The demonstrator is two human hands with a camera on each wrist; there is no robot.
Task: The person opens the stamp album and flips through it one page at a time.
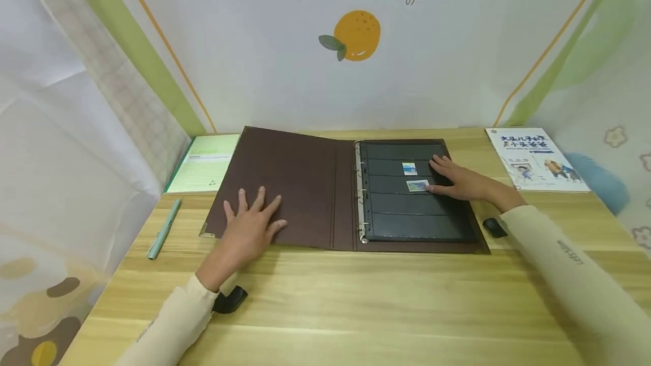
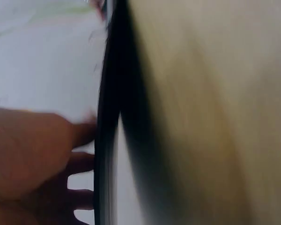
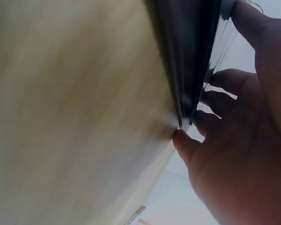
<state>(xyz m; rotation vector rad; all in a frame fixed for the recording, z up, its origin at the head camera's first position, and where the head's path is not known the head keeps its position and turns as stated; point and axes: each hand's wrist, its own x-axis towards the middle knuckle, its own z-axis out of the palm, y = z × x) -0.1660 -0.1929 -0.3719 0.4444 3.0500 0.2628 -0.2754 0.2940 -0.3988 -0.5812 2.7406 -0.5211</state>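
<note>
Lying open on the desk (image 1: 356,298), the album (image 1: 346,191) is pinned by the left hand (image 1: 251,225), whose grip rests flat with splayed fingers on its brown cover. The right hand (image 1: 458,181) presses straight fingers beside the lower stamp (image 1: 417,185); another stamp (image 1: 409,168) sits above it. Most pockets look unfilled, though wrist views blur.

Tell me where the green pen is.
In the head view, the pen lies on the table's left side, left of the open album and below the green notepad.
</note>
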